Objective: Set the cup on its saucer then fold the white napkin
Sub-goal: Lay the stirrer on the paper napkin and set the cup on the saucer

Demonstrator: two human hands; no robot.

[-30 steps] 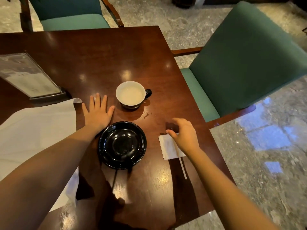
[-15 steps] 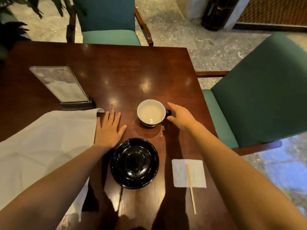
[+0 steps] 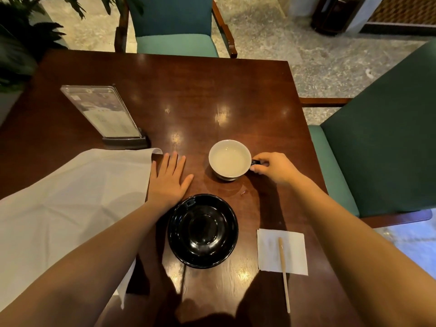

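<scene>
Right hand (image 3: 273, 168) pinches the cup (image 3: 229, 159) handle; left hand (image 3: 168, 179) lies open, flat on the counter (image 3: 212, 95) beside the saucer (image 3: 203, 231)

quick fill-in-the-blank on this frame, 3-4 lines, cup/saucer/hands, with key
1. The right hand pinches the cup by its ____.
2. The black saucer holds ____ so far.
3. The left hand lies ____ on the table, beside the white napkin.
4. The wooden stir stick lies across the small paper ____.

Missing words: handle; nothing; flat; napkin
</scene>
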